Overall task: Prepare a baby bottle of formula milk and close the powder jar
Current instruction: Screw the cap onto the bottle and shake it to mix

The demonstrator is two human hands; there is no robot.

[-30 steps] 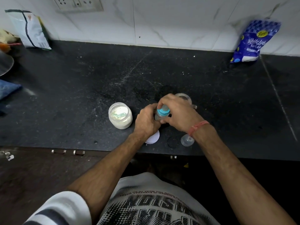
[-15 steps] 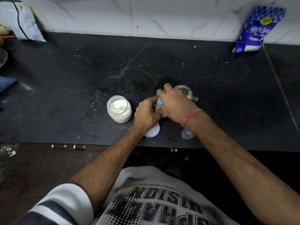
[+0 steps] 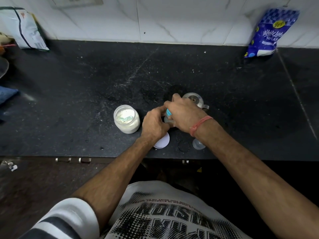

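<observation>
The baby bottle [image 3: 167,119] stands on the black counter [image 3: 172,75], mostly hidden by both hands. My left hand [image 3: 154,125] grips its clear body. My right hand [image 3: 184,114] is closed over its blue screw collar [image 3: 168,112] from above. To the left stands the powder jar [image 3: 126,119], open, with white powder and a pale green scoop inside. The jar's white lid [image 3: 163,141] lies flat near the counter's front edge, partly under my left wrist. A clear bottle cap [image 3: 198,144] lies by my right wrist.
A small steel jug [image 3: 195,99] stands just behind my right hand. A blue sugar bag [image 3: 269,31] leans on the wall at the back right, a white pouch [image 3: 24,28] at the back left. A dark ring [image 3: 184,145] lies near the front edge.
My right hand has closed down over the blue collar, which showed plainly a second ago. The hand has turned a little on it. The bottle stays in place.
</observation>
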